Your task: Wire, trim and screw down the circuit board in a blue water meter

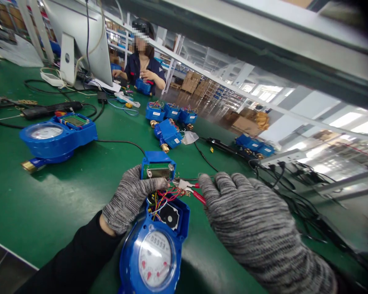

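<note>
Gripping the blue display housing (158, 157) in the left hand (125, 200), red-handled pliers (199, 198) in the right hand (251, 220); could nick crowded wires (164, 200) by squeezing off-target.

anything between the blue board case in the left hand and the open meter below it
Yes: coloured wires span the gap between the blue board case, held by the left hand, and the open meter. The head of the red-handled pliers, in the right hand, is close beside the wires.
</note>
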Demonstrator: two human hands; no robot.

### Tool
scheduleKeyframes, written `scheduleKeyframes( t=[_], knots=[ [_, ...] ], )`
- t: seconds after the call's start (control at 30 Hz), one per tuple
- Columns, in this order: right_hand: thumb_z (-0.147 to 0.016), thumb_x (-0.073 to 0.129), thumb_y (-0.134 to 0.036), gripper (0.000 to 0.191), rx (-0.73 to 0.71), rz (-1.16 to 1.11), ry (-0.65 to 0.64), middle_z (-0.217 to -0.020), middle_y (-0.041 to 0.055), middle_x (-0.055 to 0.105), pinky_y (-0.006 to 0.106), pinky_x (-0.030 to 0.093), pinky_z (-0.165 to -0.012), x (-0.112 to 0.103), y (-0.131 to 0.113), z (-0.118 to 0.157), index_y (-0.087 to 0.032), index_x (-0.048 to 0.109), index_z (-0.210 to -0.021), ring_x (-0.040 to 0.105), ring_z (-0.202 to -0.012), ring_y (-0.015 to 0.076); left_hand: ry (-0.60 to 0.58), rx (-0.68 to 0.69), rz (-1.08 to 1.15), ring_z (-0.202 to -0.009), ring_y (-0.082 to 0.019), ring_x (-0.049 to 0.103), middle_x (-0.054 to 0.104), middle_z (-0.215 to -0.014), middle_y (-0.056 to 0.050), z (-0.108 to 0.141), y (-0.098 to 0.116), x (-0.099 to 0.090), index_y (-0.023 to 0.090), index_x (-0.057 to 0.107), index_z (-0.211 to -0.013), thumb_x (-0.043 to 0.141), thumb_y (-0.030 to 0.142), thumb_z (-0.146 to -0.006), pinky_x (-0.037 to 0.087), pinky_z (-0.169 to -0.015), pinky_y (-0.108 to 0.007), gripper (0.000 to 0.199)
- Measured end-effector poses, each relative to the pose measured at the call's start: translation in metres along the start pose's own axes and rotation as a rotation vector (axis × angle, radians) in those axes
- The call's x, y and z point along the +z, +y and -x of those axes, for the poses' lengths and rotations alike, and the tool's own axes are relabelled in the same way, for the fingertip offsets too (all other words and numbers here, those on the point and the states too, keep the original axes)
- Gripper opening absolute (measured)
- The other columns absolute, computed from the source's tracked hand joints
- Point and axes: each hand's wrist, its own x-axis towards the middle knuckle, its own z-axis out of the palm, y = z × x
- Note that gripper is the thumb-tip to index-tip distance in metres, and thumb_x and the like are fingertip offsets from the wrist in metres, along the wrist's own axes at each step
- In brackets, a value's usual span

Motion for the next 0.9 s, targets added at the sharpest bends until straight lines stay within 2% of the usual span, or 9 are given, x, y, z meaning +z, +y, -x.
scheduleKeyframes(
  t=[0.1,0.17,0.23,0.33,0.43,0.6,0.67,0.77,0.9],
  knots=[
    [-0.080,0.066,-0.017,0.025,0.147,-0.260,0.089,-0.089,0.0146,0.073,0.041,0.053,-0.061,0.033,-0.003,0.010,-0.017,0.073,-0.104,0.067,-0.073,0.0314,-0.009,0.014,0.015,-0.099,-0.026,0.071,0.074,-0.112,-0.011,0.001,0.000,0.000,0.015,0.071,-0.107,0.080,0.021,-0.073,0.057,-0.090,-0.041,0.036],
    [-0.084,0.067,-0.031,0.025,0.321,-0.706,0.130,-0.093,0.0123,0.074,0.041,0.054,-0.066,0.061,-0.010,0.018,-0.018,0.073,-0.104,0.068,-0.077,0.0298,-0.013,0.029,-0.009,-0.096,-0.025,0.072,0.074,-0.112,-0.010,0.000,-0.001,-0.001,0.016,0.071,-0.108,0.080,0.022,-0.074,0.057,-0.088,-0.039,0.037],
    [-0.086,0.066,-0.040,0.025,0.476,-1.241,0.106,-0.085,0.0069,0.073,0.037,0.053,-0.065,0.085,-0.019,0.024,-0.020,0.072,-0.100,0.067,-0.071,0.0241,-0.010,0.038,-0.060,-0.092,-0.024,0.072,0.075,-0.108,-0.010,0.000,-0.003,-0.002,0.016,0.071,-0.106,0.081,0.023,-0.073,0.057,-0.086,-0.038,0.035],
    [-0.082,0.071,-0.053,0.036,0.754,-1.935,0.196,-0.074,0.0023,0.069,0.035,0.053,-0.061,0.107,-0.027,0.026,-0.022,0.071,-0.098,0.064,-0.065,0.0205,-0.030,0.052,-0.107,-0.095,-0.024,0.071,0.075,-0.110,-0.010,-0.003,-0.004,-0.006,0.016,0.071,-0.105,0.080,0.025,-0.075,0.056,-0.089,-0.039,0.032],
    [-0.077,0.074,-0.055,0.036,0.849,-2.340,0.278,-0.075,0.0025,0.070,0.039,0.057,-0.063,0.119,-0.018,0.027,-0.022,0.070,-0.090,0.066,-0.066,0.0217,-0.068,0.061,-0.131,-0.098,-0.024,0.071,0.074,-0.112,-0.010,-0.005,-0.005,-0.010,0.017,0.071,-0.108,0.079,0.025,-0.077,0.055,-0.091,-0.038,0.033],
    [-0.071,0.082,-0.042,0.029,0.984,-2.363,0.302,-0.076,0.0025,0.070,0.038,0.059,-0.062,0.126,0.004,0.035,-0.022,0.071,-0.087,0.067,-0.066,0.0208,-0.117,0.061,-0.183,-0.097,-0.023,0.071,0.075,-0.111,-0.008,-0.007,-0.004,-0.010,0.018,0.072,-0.112,0.078,0.026,-0.079,0.056,-0.089,-0.033,0.035],
    [-0.071,0.083,-0.037,0.029,0.948,-2.314,0.342,-0.083,0.0028,0.070,0.035,0.058,-0.063,0.120,0.003,0.035,-0.021,0.070,-0.091,0.066,-0.068,0.0192,-0.122,0.076,-0.189,-0.100,-0.022,0.071,0.075,-0.112,-0.008,-0.007,-0.003,-0.008,0.018,0.072,-0.112,0.077,0.027,-0.080,0.056,-0.091,-0.031,0.034],
    [-0.084,0.073,-0.034,0.026,0.642,-2.114,0.418,-0.102,0.0057,0.070,0.034,0.057,-0.069,0.107,-0.009,0.029,-0.023,0.067,-0.106,0.066,-0.080,0.0195,-0.095,0.109,-0.174,-0.106,-0.022,0.070,0.075,-0.116,-0.008,-0.009,-0.004,-0.005,0.018,0.073,-0.112,0.073,0.029,-0.083,0.053,-0.098,-0.032,0.032],
    [-0.094,0.060,-0.024,0.035,0.255,-1.751,0.459,-0.124,0.0051,0.064,0.043,0.052,-0.096,0.096,-0.030,0.020,-0.030,0.056,-0.128,0.063,-0.111,0.0227,-0.073,0.113,-0.128,-0.100,-0.022,0.071,0.077,-0.110,-0.006,-0.013,-0.007,-0.005,0.018,0.076,-0.103,0.071,0.033,-0.084,0.054,-0.095,-0.031,0.024]
  ],
)
